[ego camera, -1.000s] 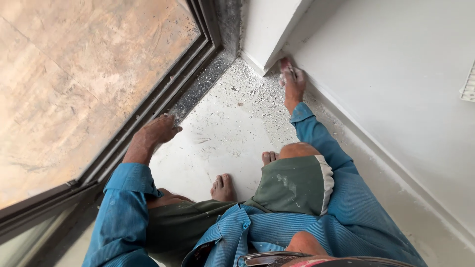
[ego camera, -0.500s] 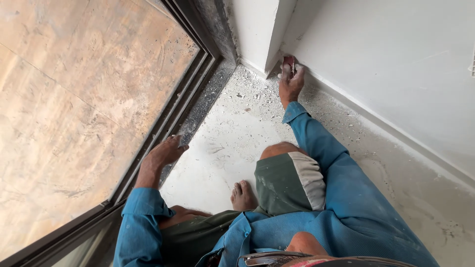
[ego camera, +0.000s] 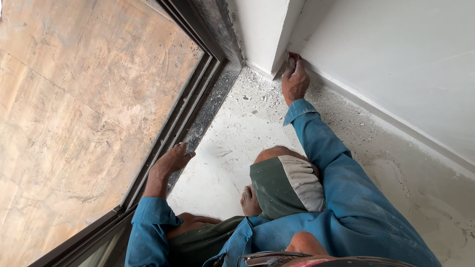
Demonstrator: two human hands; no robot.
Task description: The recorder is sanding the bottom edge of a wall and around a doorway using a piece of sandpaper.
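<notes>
A small reddish tool [ego camera: 295, 59], mostly hidden under the right hand [ego camera: 295, 79], is pressed against the base of the white wall [ego camera: 396, 54], right at the corner above the dusty floor [ego camera: 237, 143].

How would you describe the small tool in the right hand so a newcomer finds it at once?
Start at the white wall and follow its base to the inner corner by the white column. The right hand presses a small reddish tool there. It is the only reddish item amid pale dust and rubble.
</notes>
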